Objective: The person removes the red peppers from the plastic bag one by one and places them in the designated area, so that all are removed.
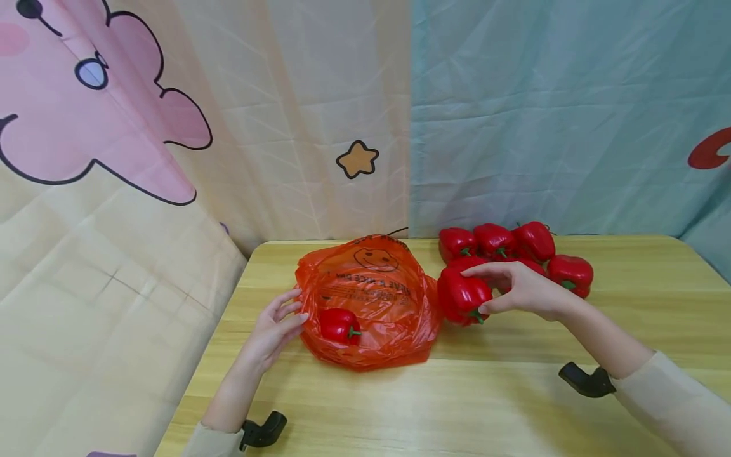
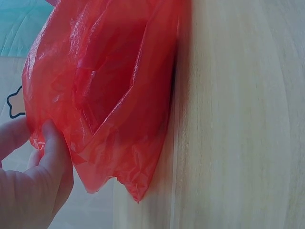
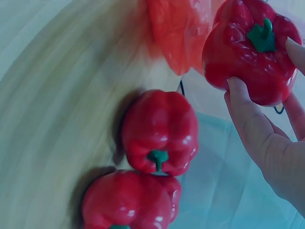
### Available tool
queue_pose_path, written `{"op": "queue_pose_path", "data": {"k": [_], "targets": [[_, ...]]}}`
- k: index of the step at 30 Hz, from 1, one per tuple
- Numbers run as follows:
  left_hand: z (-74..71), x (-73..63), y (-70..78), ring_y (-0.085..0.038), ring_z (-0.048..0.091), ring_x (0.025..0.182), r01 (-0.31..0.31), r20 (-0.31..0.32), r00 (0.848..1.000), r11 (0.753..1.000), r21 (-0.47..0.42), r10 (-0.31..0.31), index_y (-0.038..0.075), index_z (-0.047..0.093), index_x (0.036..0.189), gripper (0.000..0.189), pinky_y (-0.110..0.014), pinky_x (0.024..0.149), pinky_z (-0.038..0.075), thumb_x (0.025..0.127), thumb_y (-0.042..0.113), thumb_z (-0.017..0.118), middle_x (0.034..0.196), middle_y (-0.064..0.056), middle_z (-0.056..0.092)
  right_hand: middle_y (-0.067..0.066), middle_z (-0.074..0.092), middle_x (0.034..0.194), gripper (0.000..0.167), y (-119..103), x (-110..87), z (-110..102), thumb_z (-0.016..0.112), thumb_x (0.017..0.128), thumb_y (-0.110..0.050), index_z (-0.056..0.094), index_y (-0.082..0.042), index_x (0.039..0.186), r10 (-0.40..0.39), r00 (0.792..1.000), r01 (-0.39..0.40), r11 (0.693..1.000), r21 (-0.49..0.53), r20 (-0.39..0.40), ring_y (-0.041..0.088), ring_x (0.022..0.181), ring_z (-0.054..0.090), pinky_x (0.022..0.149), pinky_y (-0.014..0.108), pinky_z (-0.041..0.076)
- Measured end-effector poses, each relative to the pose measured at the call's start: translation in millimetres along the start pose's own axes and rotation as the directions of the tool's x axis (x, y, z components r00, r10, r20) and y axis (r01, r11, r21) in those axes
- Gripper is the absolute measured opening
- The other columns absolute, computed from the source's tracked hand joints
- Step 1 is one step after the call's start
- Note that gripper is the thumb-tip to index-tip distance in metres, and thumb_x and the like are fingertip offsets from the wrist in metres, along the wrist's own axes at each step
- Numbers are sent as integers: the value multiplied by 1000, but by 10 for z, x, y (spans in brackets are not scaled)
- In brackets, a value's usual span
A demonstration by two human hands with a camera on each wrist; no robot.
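An orange-red plastic bag [image 1: 371, 285] with a printed smiley face lies with its mouth spread wide. One red bell pepper [image 1: 337, 325] with a green stem rests inside it. My left hand [image 1: 274, 333] holds the bag's left rim, thumb on one side and fingers on the other; the left wrist view shows the thin bag film [image 2: 109, 95] between them. Just right of the bag, my right hand [image 1: 522, 289] grips another red bell pepper [image 1: 461, 298] between thumb and fingers. The right wrist view shows this pepper [image 3: 243, 57] raised, its stem towards the camera.
Several more red bell peppers [image 1: 533, 241] are grouped at the back of the wooden table [image 1: 639, 292], behind and right of my right hand. A patterned curtain [image 1: 542, 127] hangs along the table's back edge. Black wrist mounts [image 1: 585, 379] stick out near both sleeves.
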State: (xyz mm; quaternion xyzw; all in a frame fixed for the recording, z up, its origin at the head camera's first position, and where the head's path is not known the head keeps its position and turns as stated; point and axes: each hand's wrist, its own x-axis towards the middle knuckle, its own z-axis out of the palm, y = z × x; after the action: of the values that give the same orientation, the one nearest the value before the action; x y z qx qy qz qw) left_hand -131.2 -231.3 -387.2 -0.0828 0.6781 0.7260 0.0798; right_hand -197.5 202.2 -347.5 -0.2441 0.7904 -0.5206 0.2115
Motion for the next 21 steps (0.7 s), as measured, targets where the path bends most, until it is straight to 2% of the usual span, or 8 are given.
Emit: {"op": "queue_pose_path", "data": {"k": [6,12,19,21], "targets": [[-3,5,-2,-10,59,93,-2,5,1000,1000,4,2,4,31,141,56,-25,85,50,91,-1,55,122,-12,46,26,48,127,57,71,-113,-20,72,79,-6,49,4,130,-26,1000,26,999,32,-1,18,99,59,75,37,55],[-5,14,-7,-10,60,93,2,2,1000,1000,11,-2,5,32,141,56,-26,85,50,91,-1,55,122,-11,47,27,48,127,58,149,-187,-12,73,78,-7,48,5,129,-4,1000,4,999,35,-19,15,99,58,74,37,55],[3,3,1,-9,60,90,-6,-2,1000,1000,8,6,3,32,141,55,-25,83,51,91,-3,54,117,-8,49,26,48,127,61,277,-256,19,75,75,-10,51,1,130,46,998,-45,999,8,-51,36,108,49,73,36,55],[5,-4,1,-9,60,89,-11,-2,1000,1000,3,11,3,32,141,55,-24,83,51,90,-4,54,115,-7,50,26,48,127,61,319,-271,31,75,75,-10,50,1,130,61,997,-61,998,7,-55,36,108,49,73,36,55]]}}
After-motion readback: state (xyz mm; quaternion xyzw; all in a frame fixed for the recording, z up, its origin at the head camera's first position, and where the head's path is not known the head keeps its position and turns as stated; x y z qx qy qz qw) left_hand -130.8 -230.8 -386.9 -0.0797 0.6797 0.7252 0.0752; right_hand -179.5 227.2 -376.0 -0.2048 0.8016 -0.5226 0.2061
